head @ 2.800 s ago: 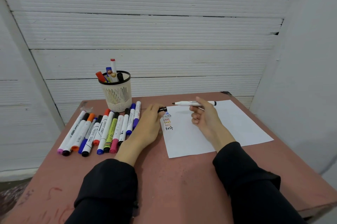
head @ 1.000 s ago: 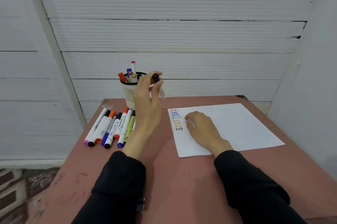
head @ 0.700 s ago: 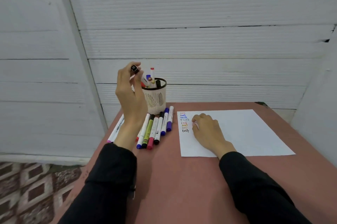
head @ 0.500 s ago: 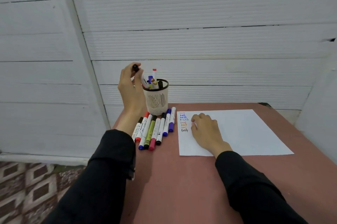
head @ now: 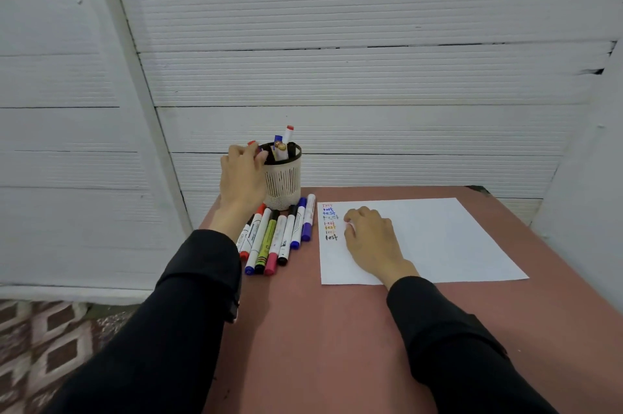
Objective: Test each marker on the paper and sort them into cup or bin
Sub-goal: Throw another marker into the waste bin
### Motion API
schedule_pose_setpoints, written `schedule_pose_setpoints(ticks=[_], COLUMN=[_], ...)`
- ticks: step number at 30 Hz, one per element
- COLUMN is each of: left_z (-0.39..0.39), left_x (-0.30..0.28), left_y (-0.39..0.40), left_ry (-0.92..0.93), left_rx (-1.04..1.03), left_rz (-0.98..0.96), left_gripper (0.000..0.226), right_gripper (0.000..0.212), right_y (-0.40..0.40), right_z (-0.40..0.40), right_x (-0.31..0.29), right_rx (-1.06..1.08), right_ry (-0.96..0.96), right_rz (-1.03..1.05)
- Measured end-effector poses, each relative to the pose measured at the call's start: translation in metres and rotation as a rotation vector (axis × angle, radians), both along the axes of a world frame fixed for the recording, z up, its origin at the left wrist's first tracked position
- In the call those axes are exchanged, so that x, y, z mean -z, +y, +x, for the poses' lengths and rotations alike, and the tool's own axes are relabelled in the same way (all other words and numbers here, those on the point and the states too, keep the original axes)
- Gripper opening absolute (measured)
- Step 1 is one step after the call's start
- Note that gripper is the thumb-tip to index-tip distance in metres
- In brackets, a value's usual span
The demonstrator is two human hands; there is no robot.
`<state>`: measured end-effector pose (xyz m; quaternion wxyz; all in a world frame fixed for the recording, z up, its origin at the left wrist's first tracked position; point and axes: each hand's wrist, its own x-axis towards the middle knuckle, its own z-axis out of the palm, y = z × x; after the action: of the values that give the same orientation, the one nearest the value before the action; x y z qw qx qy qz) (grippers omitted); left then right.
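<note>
At the back left of the reddish table [head: 337, 329], your left hand [head: 241, 174] was raised beside the mesh cup [head: 285, 177], fingers curled at its rim; whether they pinched a marker I could not tell. Several markers stood in the cup. Your right hand [head: 369, 238] lay on the white paper [head: 438, 238], fingers curled loosely, just beside the column of coloured test words [head: 329, 222]. A row of capped markers [head: 279, 238] lay between cup and paper.
</note>
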<state>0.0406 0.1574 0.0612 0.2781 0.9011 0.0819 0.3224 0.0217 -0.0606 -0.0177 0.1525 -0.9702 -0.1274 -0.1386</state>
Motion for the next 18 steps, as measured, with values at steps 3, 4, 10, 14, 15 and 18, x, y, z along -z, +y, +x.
schedule_pose_setpoints(ticks=[3,4,10,14,15,18], left_z=[-0.019,-0.024,-0.038,-0.043,-0.043,-0.039], left_x=[0.015,0.022,0.048,0.048,0.048,0.044], left_y=[0.006,0.011,0.040,0.043,0.045,0.053], left_ry=[-0.046,-0.001,0.492,0.636,0.656,0.740], left_rx=[-0.108,-0.147,-0.255,-0.183,-0.172,-0.139], left_rz=[-0.063,-0.060,-0.137,-0.189,-0.175,-0.101], left_gripper=[0.034,0.034,0.065,0.079,0.080,0.084], right_gripper=[0.034,0.034,0.034,0.034,0.034,0.034], right_y=[-0.001,-0.001,-0.002,-0.002,-0.003,-0.003], right_z=[-0.002,-0.004,-0.008,-0.010,-0.011,-0.012], right_x=[0.000,0.000,0.001,0.000,0.000,-0.001], right_rx=[0.008,0.012,0.024,0.023,0.022,0.019], right_ry=[-0.001,-0.001,0.003,0.005,0.007,0.009], right_rz=[-0.011,-0.013,-0.016,-0.020,-0.019,-0.015])
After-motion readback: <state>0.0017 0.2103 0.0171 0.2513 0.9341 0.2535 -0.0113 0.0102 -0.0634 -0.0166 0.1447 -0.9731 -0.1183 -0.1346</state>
